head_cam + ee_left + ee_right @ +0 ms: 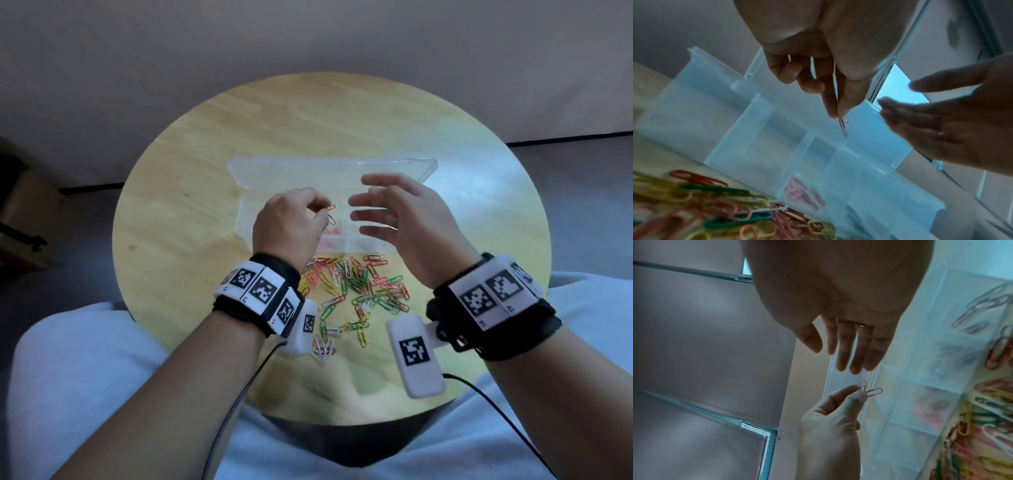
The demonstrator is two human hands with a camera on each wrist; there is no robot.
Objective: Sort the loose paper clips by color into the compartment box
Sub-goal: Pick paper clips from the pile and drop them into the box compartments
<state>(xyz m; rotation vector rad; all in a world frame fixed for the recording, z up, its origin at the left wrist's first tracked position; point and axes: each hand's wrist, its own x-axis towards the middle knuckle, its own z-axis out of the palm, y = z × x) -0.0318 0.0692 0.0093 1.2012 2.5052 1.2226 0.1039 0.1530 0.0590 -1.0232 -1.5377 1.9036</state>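
Observation:
My left hand (294, 222) pinches two linked red paper clips (331, 214) between thumb and forefinger, held above the clear compartment box (245, 219). The same clips (843, 125) dangle from the fingertips in the left wrist view, and show as red clips (871, 390) in the right wrist view. My right hand (394, 212) hovers just to their right, fingers straight and spread, holding nothing. Pink clips (803, 193) lie in one near compartment of the box (756, 138). A loose pile of mixed-colour clips (356, 291) lies on the table in front of the box.
The round wooden table (191, 192) carries the box with its clear lid (329, 168) folded open toward the far side. White clips (323, 346) lie near the front edge by my left wrist. A cardboard box (24, 212) stands on the floor at left.

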